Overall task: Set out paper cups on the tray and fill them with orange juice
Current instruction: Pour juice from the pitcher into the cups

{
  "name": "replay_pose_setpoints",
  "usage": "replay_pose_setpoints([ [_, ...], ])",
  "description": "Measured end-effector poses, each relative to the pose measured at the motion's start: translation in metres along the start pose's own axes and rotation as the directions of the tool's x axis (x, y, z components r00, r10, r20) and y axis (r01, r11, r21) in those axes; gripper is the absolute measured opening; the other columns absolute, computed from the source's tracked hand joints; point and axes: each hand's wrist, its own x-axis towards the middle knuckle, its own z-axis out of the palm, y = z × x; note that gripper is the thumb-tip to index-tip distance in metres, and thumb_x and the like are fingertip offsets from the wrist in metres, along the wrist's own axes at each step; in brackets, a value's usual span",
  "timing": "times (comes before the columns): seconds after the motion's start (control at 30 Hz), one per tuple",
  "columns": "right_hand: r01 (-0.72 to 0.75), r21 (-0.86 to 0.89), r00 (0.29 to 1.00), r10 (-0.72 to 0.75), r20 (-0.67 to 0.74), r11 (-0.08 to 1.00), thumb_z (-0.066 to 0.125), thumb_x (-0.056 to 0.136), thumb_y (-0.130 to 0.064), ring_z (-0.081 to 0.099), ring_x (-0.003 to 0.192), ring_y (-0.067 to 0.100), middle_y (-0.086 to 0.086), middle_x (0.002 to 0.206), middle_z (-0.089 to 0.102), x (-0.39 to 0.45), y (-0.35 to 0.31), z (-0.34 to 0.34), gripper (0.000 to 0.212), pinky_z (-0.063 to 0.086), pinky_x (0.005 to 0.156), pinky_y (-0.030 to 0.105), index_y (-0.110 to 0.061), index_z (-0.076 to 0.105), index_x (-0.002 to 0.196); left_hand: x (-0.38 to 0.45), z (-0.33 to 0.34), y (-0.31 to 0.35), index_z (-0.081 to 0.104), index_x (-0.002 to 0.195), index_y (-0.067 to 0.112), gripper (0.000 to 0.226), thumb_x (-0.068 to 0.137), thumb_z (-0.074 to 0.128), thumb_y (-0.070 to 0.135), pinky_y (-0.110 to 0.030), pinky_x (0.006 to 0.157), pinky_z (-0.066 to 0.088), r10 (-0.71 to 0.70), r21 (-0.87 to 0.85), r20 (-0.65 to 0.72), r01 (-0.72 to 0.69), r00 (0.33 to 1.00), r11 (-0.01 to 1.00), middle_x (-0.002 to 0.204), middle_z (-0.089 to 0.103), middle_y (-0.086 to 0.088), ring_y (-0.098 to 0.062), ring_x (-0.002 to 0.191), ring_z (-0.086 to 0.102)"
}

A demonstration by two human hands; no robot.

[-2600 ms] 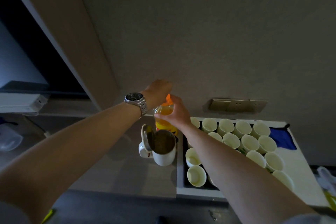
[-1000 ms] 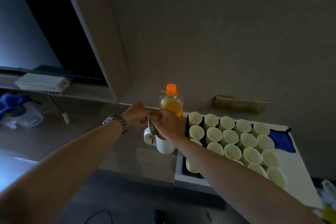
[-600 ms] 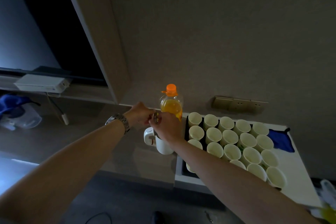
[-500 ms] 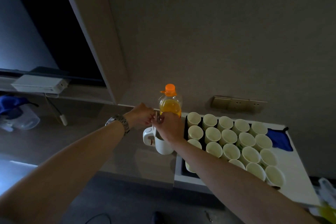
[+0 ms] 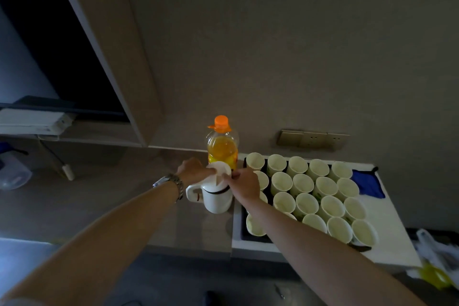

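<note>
An orange juice bottle (image 5: 222, 149) with an orange cap stands upright at the back of the counter. In front of it is a white lidded mug (image 5: 217, 200) with its handle to the left. My left hand (image 5: 192, 169) and my right hand (image 5: 244, 182) both pinch its white lid (image 5: 219, 169), which sits tilted over the mug's mouth. To the right, several paper cups (image 5: 301, 182) stand in rows on a dark tray (image 5: 244, 228). My right forearm hides some of the near cups. The cups' contents are hard to tell in the dim light.
A blue cloth (image 5: 367, 182) lies at the tray's far right. Wall sockets (image 5: 313, 139) sit behind the cups. A white box (image 5: 32, 120) rests on a shelf at left, with a clear plastic container (image 5: 13, 174) below it. A plastic bag (image 5: 437, 256) lies at lower right.
Both hands left the bottle's cap and came down to the mug. The lid, which stood open, has been swung over the mug's mouth.
</note>
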Motion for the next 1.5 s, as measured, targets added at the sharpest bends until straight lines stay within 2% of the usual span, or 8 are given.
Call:
replay_pose_setpoints([
  [0.27,-0.009,-0.034,0.994,0.006,-0.107,0.999,0.076,0.079,-0.040,0.064,0.080,0.024,-0.002,0.078,0.068,-0.002,0.006,0.015,0.022,0.050,0.063,0.034,-0.022,0.064,0.077,-0.002,0.009,0.006,0.071,0.104,0.014,0.056,0.075,0.080,0.061,-0.025,0.059,0.045,0.001,0.038,-0.095,0.003,0.995,0.999,0.101,0.070,-0.002,-0.020,0.086,0.064],
  [0.43,-0.123,-0.005,0.989,0.122,-0.083,0.992,0.078,0.076,-0.044,0.058,0.102,0.027,0.004,0.107,0.063,0.002,0.010,0.021,0.047,0.050,0.075,0.038,-0.021,0.051,0.108,-0.007,0.016,0.014,0.068,0.114,0.013,0.057,0.077,0.081,0.054,-0.030,0.068,0.047,0.023,0.090,-0.156,-0.008,0.987,0.996,0.112,0.069,-0.005,-0.025,0.103,0.068],
  [0.7,-0.118,-0.003,0.993,0.118,-0.030,0.993,0.078,0.079,-0.043,0.064,0.098,0.024,0.002,0.111,0.062,0.010,0.013,0.025,0.050,0.054,0.076,0.039,-0.022,0.053,0.116,-0.005,0.011,0.011,0.068,0.114,0.015,0.055,0.081,0.077,0.057,-0.028,0.071,0.047,0.078,0.144,-0.123,-0.060,0.989,0.988,0.108,0.069,-0.003,-0.023,0.101,0.066],
  [0.87,-0.232,0.217,0.971,0.238,-0.003,0.948,0.072,0.088,-0.042,0.065,0.103,0.029,0.008,0.112,0.066,-0.003,0.015,0.033,0.051,0.053,0.082,0.038,-0.009,0.051,0.121,-0.007,0.012,0.003,0.065,0.117,0.024,0.061,0.079,0.068,0.072,-0.028,0.068,0.052,0.026,0.163,-0.076,-0.013,0.997,0.987,0.103,0.069,0.003,-0.017,0.092,0.064],
  [1.03,-0.343,0.223,0.935,0.355,-0.014,0.912,0.046,0.104,-0.027,0.063,0.110,0.036,0.015,0.119,0.063,-0.032,0.020,0.050,0.032,0.052,0.086,0.042,-0.003,0.052,0.125,-0.009,0.013,-0.020,0.064,0.124,0.016,0.068,0.084,0.069,0.070,-0.029,0.058,0.056,-0.108,-0.273,0.220,0.168,0.969,0.947,0.095,0.072,-0.006,-0.023,0.083,0.070],
  [1.27,-0.175,0.108,0.948,0.138,0.287,0.979,0.042,0.104,-0.018,0.064,0.105,0.029,0.015,0.110,0.068,-0.063,0.025,0.051,0.029,0.048,0.080,0.031,-0.001,0.065,0.109,-0.023,0.019,-0.039,0.042,0.146,0.003,0.074,0.094,0.070,0.047,-0.044,0.069,0.060,-0.182,-0.538,0.505,0.473,0.843,0.697,0.127,0.063,-0.023,-0.033,0.101,0.067],
  [1.43,-0.242,0.232,0.891,0.121,0.438,0.942,0.067,0.075,-0.065,0.065,0.091,0.011,-0.012,0.087,0.071,-0.075,0.033,0.065,0.045,0.055,0.088,0.037,-0.024,0.070,0.092,-0.031,0.033,-0.044,0.036,0.146,-0.001,0.069,0.100,0.063,0.042,-0.037,0.061,0.062,-0.156,-0.694,0.452,0.456,0.878,0.557,0.123,0.062,-0.024,-0.027,0.076,0.067],
  [1.5,-0.236,0.200,0.884,0.124,0.451,0.951,0.077,0.067,-0.061,0.066,0.092,0.007,-0.017,0.087,0.070,-0.074,0.040,0.076,0.047,0.056,0.092,0.042,-0.029,0.065,0.099,-0.033,0.037,-0.046,0.037,0.147,0.000,0.073,0.098,0.066,0.045,-0.038,0.063,0.064,-0.179,-0.703,0.391,0.418,0.903,0.575,0.126,0.063,-0.026,-0.031,0.083,0.071],
])
